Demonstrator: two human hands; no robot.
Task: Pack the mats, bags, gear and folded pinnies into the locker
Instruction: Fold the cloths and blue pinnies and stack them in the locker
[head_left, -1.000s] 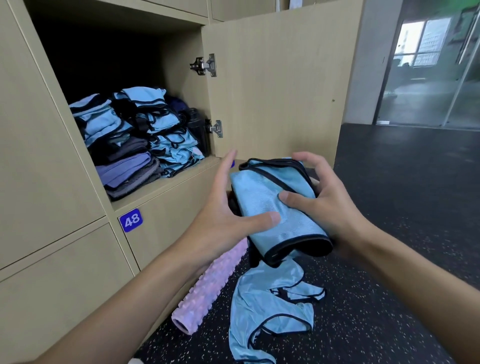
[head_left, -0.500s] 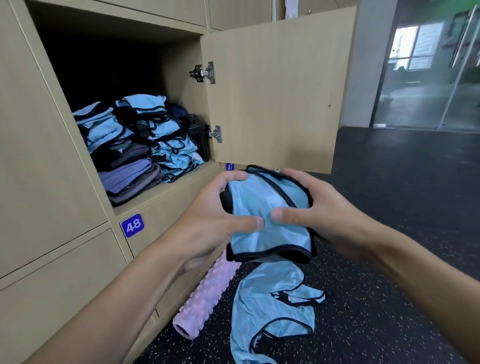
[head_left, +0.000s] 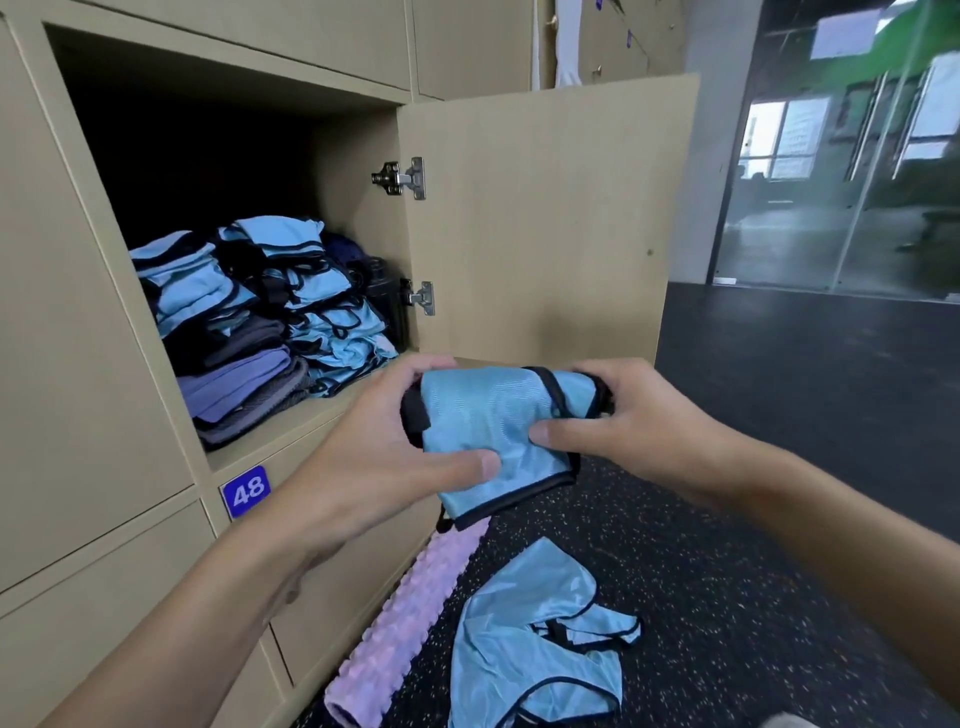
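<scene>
while clamping the folded light-blue, black-trimmed slick fabric pinnie (head_left: 488, 426) between the left grip (head_left: 379, 457) and right grip (head_left: 639, 431), with fingers curled round its ends, just outside the open beige wooden locker (head_left: 358, 234), expect light, limp, slippery cloth, best pinched across the folds to stop unfolding.

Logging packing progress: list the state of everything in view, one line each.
Locker door: open.
Held pinny: folded, held before the locker.
Left hand: grips the pinny's left side.
Right hand: grips its right side.
Stacked pinnies: folded, inside the locker.
Floor pinny: unfolded, crumpled on the floor.
Foam roller: lying on the floor.
</scene>
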